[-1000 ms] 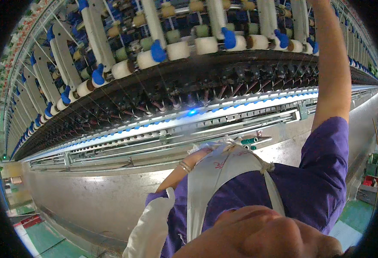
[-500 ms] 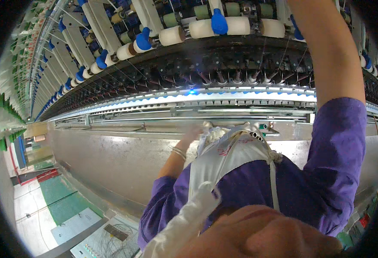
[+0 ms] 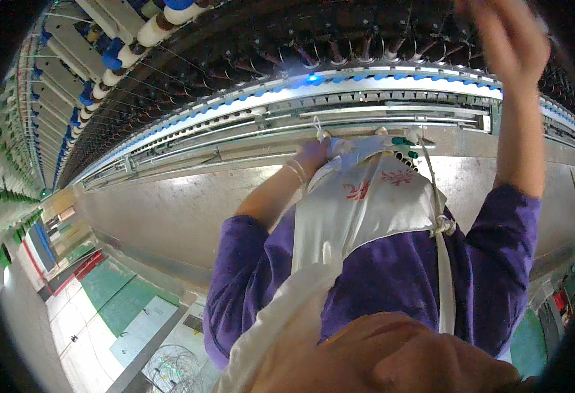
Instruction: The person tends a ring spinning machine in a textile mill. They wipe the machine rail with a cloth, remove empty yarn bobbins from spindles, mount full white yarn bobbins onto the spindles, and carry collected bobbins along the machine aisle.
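Note:
My right hand (image 3: 513, 42) is raised at the upper right, in front of the dark spindle row of a spinning machine (image 3: 366, 49). Motion blurs its fingers and the frame's top edge partly cuts them, so a grip cannot be made out. Lower down, my left hand (image 3: 314, 156) is at the upper left edge of the white apron (image 3: 392, 196) I wear. Its fingers are mostly hidden against the cloth. A thin white loop (image 3: 317, 126) stands up just beyond it. Several tubes with dark open ends (image 3: 405, 157) stick out of the apron's pouch, some of them green.
White rollers (image 3: 151, 31) with blue caps run along the machine's upper left. A blue light (image 3: 313, 78) glows on the pale rail. Below run metal bars and a broad metal panel (image 3: 169, 226). A grey cabinet (image 3: 143, 331) stands at the lower left.
The view has dropped and turned along the machine. My right hand, formerly beyond the top edge, has come down into view. My left hand has moved closer against the apron.

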### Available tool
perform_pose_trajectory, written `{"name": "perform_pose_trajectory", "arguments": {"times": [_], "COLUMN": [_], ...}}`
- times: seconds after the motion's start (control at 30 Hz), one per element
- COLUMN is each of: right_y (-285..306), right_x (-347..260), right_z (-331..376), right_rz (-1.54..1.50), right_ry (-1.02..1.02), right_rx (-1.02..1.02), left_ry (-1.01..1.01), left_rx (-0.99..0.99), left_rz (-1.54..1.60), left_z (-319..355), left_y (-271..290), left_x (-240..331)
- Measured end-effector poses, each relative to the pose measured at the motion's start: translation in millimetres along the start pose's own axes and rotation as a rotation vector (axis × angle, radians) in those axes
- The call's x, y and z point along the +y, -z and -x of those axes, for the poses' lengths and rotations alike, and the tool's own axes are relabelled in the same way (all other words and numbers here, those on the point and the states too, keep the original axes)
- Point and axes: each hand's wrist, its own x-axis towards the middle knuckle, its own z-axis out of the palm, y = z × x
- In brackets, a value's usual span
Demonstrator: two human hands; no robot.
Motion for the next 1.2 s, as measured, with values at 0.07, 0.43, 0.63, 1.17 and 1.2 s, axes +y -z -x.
{"name": "perform_pose_trajectory", "arguments": {"times": [0.07, 0.43, 0.63, 1.17, 1.2], "right_y": [-27, -158, -215, -273, -291], "right_x": [-16, -82, -49, -41, -31], "right_z": [68, 267, 249, 340, 357], "right_rz": [-0.196, -0.656, -0.603, -0.396, -0.499], "right_ry": [-0.407, -1.696, -1.603, -1.450, -1.653], "right_rx": [-0.158, -0.164, -0.091, -0.111, -0.147], "left_ry": [-0.200, -0.005, 0.103, -0.408, -0.369], "left_rx": [0.278, 0.297, 0.382, 1.236, 1.316], "left_rz": [0.018, 1.390, 1.528, 0.900, 0.799], "left_z": [12, -49, -108, -101, -117], "left_y": [34, 110, 106, 151, 159], "left_x": [-5, 27, 51, 132, 136]}}
